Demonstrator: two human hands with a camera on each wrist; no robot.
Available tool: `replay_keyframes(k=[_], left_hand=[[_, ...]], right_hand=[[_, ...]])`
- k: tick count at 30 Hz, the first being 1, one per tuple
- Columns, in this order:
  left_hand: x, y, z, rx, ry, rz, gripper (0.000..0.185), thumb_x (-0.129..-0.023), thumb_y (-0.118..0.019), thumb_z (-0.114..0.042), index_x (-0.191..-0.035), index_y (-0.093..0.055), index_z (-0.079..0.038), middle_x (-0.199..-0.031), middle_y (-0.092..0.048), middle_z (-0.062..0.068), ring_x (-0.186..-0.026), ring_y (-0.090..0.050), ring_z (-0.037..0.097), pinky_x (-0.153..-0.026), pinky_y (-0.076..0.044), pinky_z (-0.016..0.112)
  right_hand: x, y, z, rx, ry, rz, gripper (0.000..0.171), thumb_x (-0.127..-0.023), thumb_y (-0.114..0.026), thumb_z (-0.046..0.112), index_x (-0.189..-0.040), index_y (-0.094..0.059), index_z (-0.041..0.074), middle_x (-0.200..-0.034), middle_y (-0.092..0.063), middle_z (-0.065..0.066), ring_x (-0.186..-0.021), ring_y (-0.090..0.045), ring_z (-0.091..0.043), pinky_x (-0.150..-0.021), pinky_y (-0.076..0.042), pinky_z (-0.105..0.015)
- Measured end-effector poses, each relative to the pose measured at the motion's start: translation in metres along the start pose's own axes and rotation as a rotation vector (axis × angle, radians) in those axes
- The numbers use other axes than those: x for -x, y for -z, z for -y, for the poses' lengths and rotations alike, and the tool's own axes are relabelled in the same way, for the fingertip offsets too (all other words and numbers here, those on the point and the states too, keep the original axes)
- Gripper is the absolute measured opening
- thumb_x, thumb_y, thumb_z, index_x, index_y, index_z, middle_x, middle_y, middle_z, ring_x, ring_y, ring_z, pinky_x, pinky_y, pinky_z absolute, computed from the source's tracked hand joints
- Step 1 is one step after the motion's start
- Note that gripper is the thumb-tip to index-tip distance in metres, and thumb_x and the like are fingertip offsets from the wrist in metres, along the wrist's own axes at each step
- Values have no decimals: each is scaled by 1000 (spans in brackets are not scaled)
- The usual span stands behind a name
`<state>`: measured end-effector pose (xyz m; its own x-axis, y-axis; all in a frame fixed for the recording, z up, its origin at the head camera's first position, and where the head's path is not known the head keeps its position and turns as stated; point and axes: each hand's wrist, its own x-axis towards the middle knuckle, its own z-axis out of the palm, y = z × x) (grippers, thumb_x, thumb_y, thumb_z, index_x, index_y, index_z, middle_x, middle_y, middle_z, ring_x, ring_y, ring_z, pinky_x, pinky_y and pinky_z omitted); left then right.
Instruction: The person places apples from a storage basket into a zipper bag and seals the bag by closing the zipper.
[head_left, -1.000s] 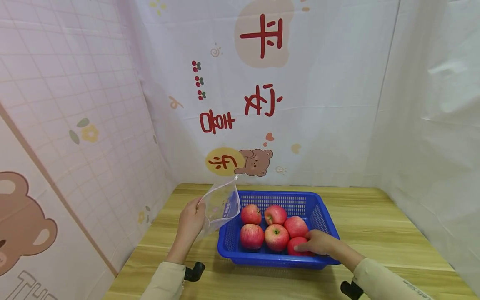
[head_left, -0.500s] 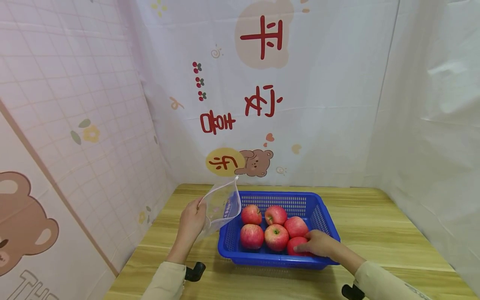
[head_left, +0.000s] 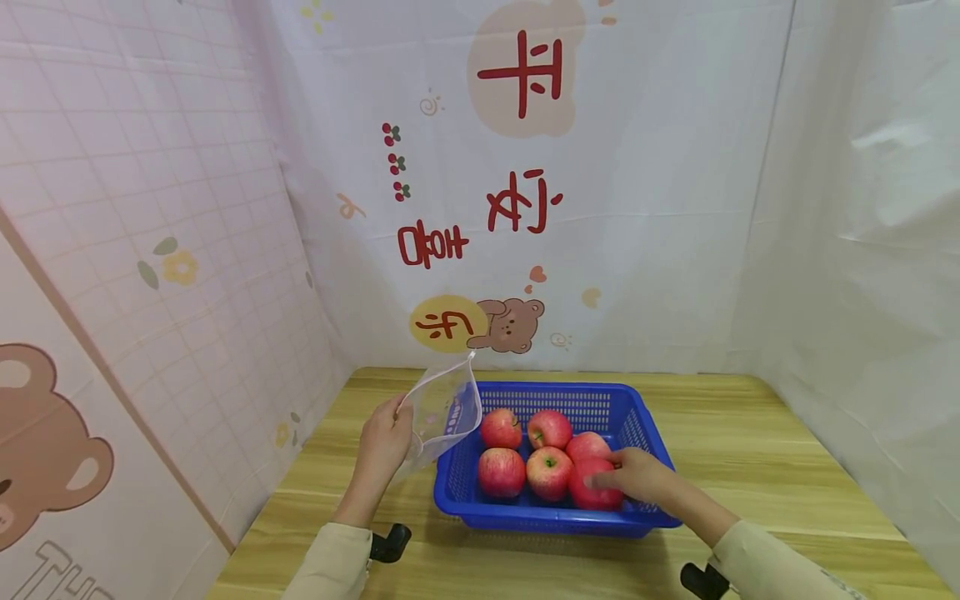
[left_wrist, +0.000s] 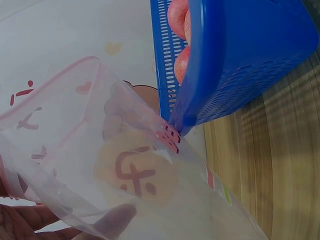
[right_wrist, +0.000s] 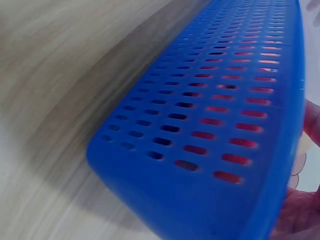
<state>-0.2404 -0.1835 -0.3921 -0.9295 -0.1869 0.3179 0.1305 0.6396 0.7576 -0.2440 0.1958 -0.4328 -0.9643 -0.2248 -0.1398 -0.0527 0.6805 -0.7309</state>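
Note:
A blue plastic basket (head_left: 645,429) sits on the wooden table and holds several red apples. My right hand (head_left: 633,477) grips the front right apple (head_left: 592,492), lifted slightly above the basket floor. My left hand (head_left: 386,437) pinches the edge of a clear plastic bag (head_left: 442,412) and holds it up just left of the basket. In the left wrist view the clear plastic bag (left_wrist: 115,170) fills the frame, with the blue plastic basket (left_wrist: 240,55) beyond it. The right wrist view shows the perforated wall of the blue plastic basket (right_wrist: 210,125) close up.
Printed cloth backdrops close in the wooden table (head_left: 750,450) at the left, back and right. Bare wood lies right of the basket and in front of it.
My right hand has raised the front right apple a little and shifted it slightly left. The left hand and bag have stayed in place.

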Motion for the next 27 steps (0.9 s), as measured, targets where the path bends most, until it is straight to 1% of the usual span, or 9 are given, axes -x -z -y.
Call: replay_keyframes(k=[5, 7, 10, 13, 17, 19, 21, 25, 27], left_hand=[[1, 0, -2, 5, -2, -6, 45, -103, -40, -22, -134, -57, 7, -128, -59, 28, -117, -55, 45, -98, -42, 59], [1, -1, -1, 7, -13, -17, 43, -103, -41, -21, -132, -58, 6, -126, -60, 28, -115, -56, 45, -97, -43, 59], [2, -1, -1, 7, -26, -29, 41, -103, -41, -20, -129, -61, 6, -123, -61, 28, -115, -56, 46, -96, -43, 59], [3, -2, 1, 12, -38, -42, 40, -103, -42, -20, -128, -62, 4, -122, -62, 28, -117, -55, 47, -97, -42, 60], [5, -1, 1, 26, -28, -37, 40, -104, -42, -21, -129, -63, 3, -124, -61, 27, -119, -54, 46, -99, -41, 60], [7, -1, 0, 30, -23, -30, 41, -104, -42, -21, -129, -62, 3, -125, -61, 27, -119, -54, 46, -98, -42, 60], [8, -1, 0, 39, -10, -29, 41, -104, -42, -22, -129, -63, 2, -124, -61, 26, -118, -55, 44, -97, -43, 59], [10, -4, 2, 68, 9, -50, 40, -104, -45, -25, -128, -63, 1, -123, -64, 23, -113, -60, 40, -93, -47, 56], [11, -7, 3, 88, 22, -71, 39, -104, -47, -26, -126, -63, 1, -122, -65, 22, -110, -63, 38, -91, -49, 55]], right_hand=[[-1, 4, 8, -36, -19, -10, 60, -81, -80, 35, -122, -63, -7, -74, -56, -3, -64, -50, -17, -56, -41, -30], [-2, 5, 12, -55, -24, -9, 61, -82, -79, 35, -123, -62, -7, -74, -56, -4, -62, -50, -17, -56, -41, -29], [-4, 7, 18, -67, -17, -22, 58, -83, -79, 35, -122, -64, -5, -77, -59, -3, -65, -51, -17, -56, -43, -30], [-7, 8, 24, -53, -8, -41, 57, -83, -79, 38, -119, -66, -4, -82, -63, -4, -71, -54, -18, -60, -46, -32], [-13, 10, 34, -28, -12, -82, 64, -82, -78, 45, -121, -65, -5, -96, -68, -6, -83, -59, -19, -71, -53, -36], [-16, 10, 41, -58, -18, -99, 64, -83, -77, 44, -123, -64, -5, -99, -68, -8, -83, -61, -20, -72, -54, -37], [-19, 9, 49, -88, -22, -113, 64, -84, -76, 44, -125, -63, -4, -99, -68, -8, -82, -61, -20, -70, -54, -37], [-24, 6, 66, -163, -22, -140, 60, -85, -75, 44, -123, -64, -1, -98, -67, -7, -78, -60, -20, -70, -53, -37], [-26, 4, 76, -176, -16, -154, 59, -85, -75, 44, -124, -65, 0, -101, -68, -7, -82, -61, -20, -74, -54, -38]])
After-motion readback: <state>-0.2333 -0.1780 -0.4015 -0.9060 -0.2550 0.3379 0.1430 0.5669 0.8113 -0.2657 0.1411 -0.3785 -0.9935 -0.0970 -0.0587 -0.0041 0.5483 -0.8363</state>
